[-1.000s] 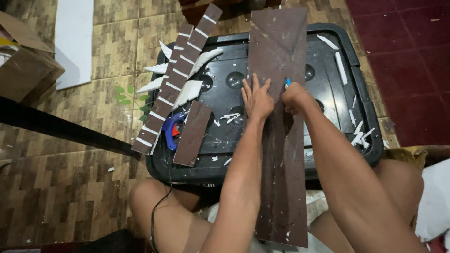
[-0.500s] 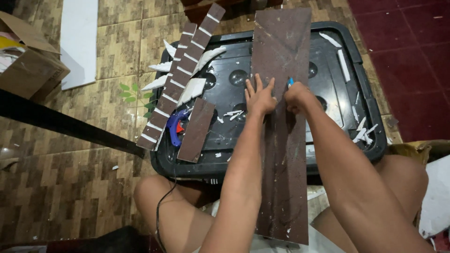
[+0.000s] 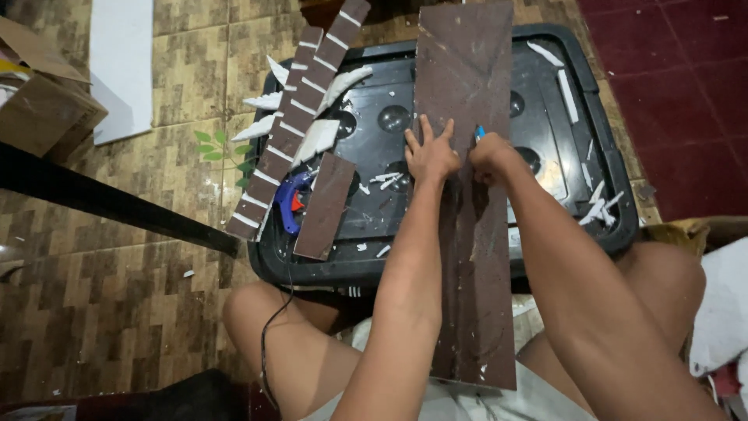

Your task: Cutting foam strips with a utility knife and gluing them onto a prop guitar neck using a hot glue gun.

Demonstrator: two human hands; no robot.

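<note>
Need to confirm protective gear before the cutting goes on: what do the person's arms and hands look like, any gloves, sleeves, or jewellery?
Both arms are bare as far up as the view shows, with no sleeves in sight. The left hand and the right hand wear no gloves. No watch, bracelet or ring shows on either wrist or on the fingers that can be seen. The legs below are bare too.

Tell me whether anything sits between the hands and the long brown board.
Nothing visible does. The left hand lies flat on the long brown board, and the right hand, gripping a blue-tipped tool, rests on it too.
</note>
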